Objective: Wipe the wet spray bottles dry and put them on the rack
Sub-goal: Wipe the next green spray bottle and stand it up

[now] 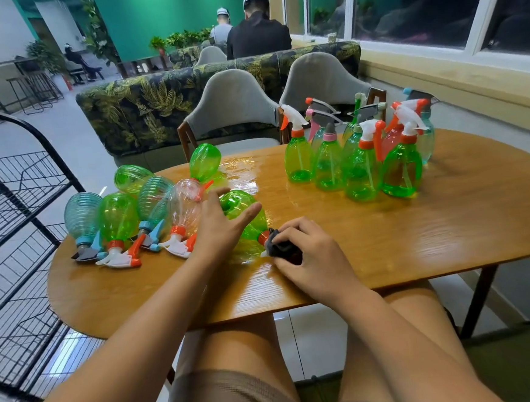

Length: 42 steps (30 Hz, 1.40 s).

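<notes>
Cloth [281, 245] balled in my right hand [308, 248], fingers clenched round it, pressed onto the trigger head of the green bottle [249, 221], which lies on its side on the table [419, 239]. Left hand [218, 226] is released, fingers spread against the bottle body just left of the cloth grip. I read that as a brace so it won't roll while the head gets wiped. Further left of the grip: lying bottles [116, 219] in a row, heads toward me, nearest one at my left wrist; can't tell if touching. Past them, off the table edge, the wire rack [20, 204]. Far right of the grip, well apart: upright cluster [362, 161], not in the way. Path to the rack crosses the lying row, so I'd lift over it.
</notes>
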Motion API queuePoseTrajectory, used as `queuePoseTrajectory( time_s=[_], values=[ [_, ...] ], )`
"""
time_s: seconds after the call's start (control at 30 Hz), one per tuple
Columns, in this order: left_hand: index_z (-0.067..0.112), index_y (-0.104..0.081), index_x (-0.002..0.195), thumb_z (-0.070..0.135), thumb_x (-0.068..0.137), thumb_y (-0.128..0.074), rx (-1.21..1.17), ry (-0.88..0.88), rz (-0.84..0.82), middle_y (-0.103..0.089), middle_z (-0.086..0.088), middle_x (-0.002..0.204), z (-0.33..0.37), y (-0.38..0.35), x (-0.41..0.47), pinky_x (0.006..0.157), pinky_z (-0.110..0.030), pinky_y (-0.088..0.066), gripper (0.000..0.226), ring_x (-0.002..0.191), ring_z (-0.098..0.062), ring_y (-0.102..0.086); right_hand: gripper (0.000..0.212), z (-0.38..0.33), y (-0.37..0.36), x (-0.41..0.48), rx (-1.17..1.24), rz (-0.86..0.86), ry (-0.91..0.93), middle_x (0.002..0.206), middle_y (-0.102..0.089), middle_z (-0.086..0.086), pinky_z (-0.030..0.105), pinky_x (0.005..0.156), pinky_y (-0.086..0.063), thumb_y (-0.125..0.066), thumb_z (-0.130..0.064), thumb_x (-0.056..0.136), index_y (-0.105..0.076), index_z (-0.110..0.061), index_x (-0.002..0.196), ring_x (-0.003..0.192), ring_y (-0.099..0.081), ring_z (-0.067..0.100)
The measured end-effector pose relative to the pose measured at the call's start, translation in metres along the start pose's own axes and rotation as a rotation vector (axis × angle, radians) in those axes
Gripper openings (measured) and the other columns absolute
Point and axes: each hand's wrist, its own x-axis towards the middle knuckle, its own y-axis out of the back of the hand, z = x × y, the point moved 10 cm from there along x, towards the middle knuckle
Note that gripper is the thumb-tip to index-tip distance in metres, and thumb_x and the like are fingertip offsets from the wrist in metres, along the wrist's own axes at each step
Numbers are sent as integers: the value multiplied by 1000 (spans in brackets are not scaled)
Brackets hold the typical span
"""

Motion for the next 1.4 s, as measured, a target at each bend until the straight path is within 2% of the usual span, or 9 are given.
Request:
queuePoseTrajectory(
  time_s=[0.07, 0.13, 0.27, 0.5, 0.67, 1.0, 1.13, 1.23, 1.4],
  values=[
    [31, -43, 148, 75, 78, -78, -10, -1, -3, -47, -1, 152, -2, 0, -1, 108, -46, -50, 90, 133, -21, -52, 24, -2, 2, -2, 56, -2, -16, 117, -58, -11, 25, 93, -52, -76, -35, 93, -73, -24, 113, 113, -56, 9],
    [32, -43, 148, 73, 77, -80, -14, -5, -4, -48, 0, 151, -2, 0, -1, 107, -45, -51, 89, 133, -21, -53, 19, 1, 4, -2, 79, -6, -38, 118, -60, -11, 23, 96, -49, -69, -31, 98, -75, -23, 115, 115, -55, 8],
    [33, -44, 146, 71, 77, -82, -20, -5, 7, -51, 0, 147, -3, 3, -3, 103, -39, -50, 88, 129, -19, -54, 22, 11, 4, 0, -26, -17, -71, 120, -62, -12, 30, 99, -46, -67, -21, 99, -73, -26, 120, 114, -53, 11],
    [35, -42, 145, 71, 76, -82, -21, 10, -18, -51, -2, 147, -5, 2, -3, 107, -47, -53, 88, 130, -21, -55, 19, 41, 13, 8, -153, -3, -265, 106, -59, -4, 30, 82, -47, -64, -18, 99, -75, -26, 112, 104, -55, 17],
    [35, -43, 145, 71, 77, -82, 5, 6, 8, -50, -1, 147, -2, 1, -4, 106, -45, -53, 87, 128, -20, -55, 11, -2, 6, -2, -213, 64, -102, 103, -59, -2, 29, 77, -53, -69, -13, 95, -74, -18, 103, 100, -54, 17],
    [30, -43, 145, 71, 77, -83, 50, -10, 18, -50, -1, 143, -2, 3, -2, 105, -43, -53, 88, 127, -22, -55, 20, -48, -30, 11, -156, 72, 158, 108, -65, 5, 38, 87, -53, -69, -5, 96, -73, -12, 113, 102, -57, 25],
    [30, -43, 145, 67, 78, -84, 42, -16, -5, -50, -2, 144, -1, 4, -2, 103, -39, -52, 87, 126, -21, -56, 15, -40, -26, 12, -88, 71, 88, 105, -62, 1, 28, 85, -49, -65, -9, 96, -72, -15, 107, 102, -53, 19],
    [32, -42, 146, 70, 77, -83, 24, -10, -6, -50, -2, 147, -3, 5, -5, 106, -44, -51, 89, 130, -22, -55, 8, -26, -15, 5, -81, 61, 8, 98, -59, -2, 22, 78, -43, -67, -12, 91, -69, -18, 96, 96, -52, 15],
    [34, -40, 147, 72, 75, -82, 18, 4, -13, -49, -1, 150, -3, 6, -9, 109, -50, -52, 92, 132, -22, -54, 7, 14, 1, 6, -128, 48, -146, 96, -58, -3, 27, 76, -44, -66, -14, 91, -69, -20, 92, 94, -53, 17]
  ],
)
